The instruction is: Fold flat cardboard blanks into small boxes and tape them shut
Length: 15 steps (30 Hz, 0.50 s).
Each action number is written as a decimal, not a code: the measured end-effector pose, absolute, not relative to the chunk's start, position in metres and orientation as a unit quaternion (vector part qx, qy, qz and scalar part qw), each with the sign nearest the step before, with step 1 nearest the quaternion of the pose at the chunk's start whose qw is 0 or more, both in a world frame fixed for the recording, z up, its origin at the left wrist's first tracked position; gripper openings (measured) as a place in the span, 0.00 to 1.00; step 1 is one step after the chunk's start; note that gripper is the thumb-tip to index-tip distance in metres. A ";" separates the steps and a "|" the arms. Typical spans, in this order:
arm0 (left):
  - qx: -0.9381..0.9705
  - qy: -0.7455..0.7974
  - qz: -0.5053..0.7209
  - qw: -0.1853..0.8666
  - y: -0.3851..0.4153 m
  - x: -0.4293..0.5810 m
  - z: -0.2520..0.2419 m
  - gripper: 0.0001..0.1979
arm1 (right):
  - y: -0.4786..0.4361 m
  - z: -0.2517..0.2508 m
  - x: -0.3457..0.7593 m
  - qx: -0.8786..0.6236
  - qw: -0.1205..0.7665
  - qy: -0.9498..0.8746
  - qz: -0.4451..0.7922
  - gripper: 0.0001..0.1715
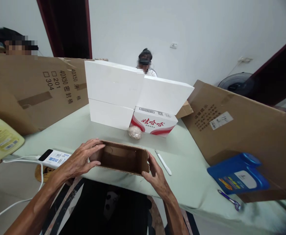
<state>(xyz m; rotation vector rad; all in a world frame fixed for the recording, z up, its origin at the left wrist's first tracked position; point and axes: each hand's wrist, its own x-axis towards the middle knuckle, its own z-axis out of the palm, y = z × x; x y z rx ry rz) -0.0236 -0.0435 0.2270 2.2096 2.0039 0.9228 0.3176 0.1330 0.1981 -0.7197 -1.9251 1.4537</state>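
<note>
An open-topped cardboard box [123, 153] sits at the table's near edge, its brown inside facing me. My left hand [85, 156] grips its left end, thumb on the near side and fingers on the far side. At the right end my right hand [155, 171] clasps the box, the thumb at the near corner beside a torn or notched edge. Just right of that hand lies a slim white craft knife [163, 162]. Behind the box rests a ball of clear crumpled tape or plastic [135, 132].
White panels [113, 85] and a red-and-white carton [155, 122] stand behind. Large cardboard sheets flank the table [182, 192]. A blue bottle [238, 174] and purple-handled tool [229, 199] lie right; a yellow jug [2, 138] and white power bank with cable [54, 158] left. Two people sit beyond.
</note>
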 end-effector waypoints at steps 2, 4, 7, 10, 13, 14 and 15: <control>0.698 0.653 0.289 0.057 -0.044 -0.024 0.232 0.36 | 0.134 0.198 0.318 -0.262 0.302 -0.731 0.553 0.57; 0.687 0.660 0.289 0.092 -0.044 -0.024 0.237 0.40 | 0.134 0.199 0.318 -0.254 0.298 -0.734 0.555 0.59; 0.681 0.658 0.298 0.119 -0.044 -0.022 0.242 0.41 | 0.134 0.201 0.319 -0.256 0.293 -0.736 0.555 0.60; 0.678 0.652 0.316 0.125 -0.043 -0.022 0.243 0.36 | 0.133 0.199 0.319 -0.249 0.299 -0.738 0.552 0.62; 0.677 0.641 0.340 0.124 -0.039 -0.023 0.242 0.29 | 0.132 0.193 0.318 -0.254 0.294 -0.760 0.520 0.66; 0.678 0.636 0.347 0.122 -0.038 -0.023 0.241 0.26 | 0.132 0.189 0.317 -0.264 0.292 -0.768 0.505 0.66; 0.681 0.630 0.354 0.119 -0.036 -0.024 0.240 0.24 | 0.134 0.185 0.315 -0.275 0.293 -0.772 0.492 0.65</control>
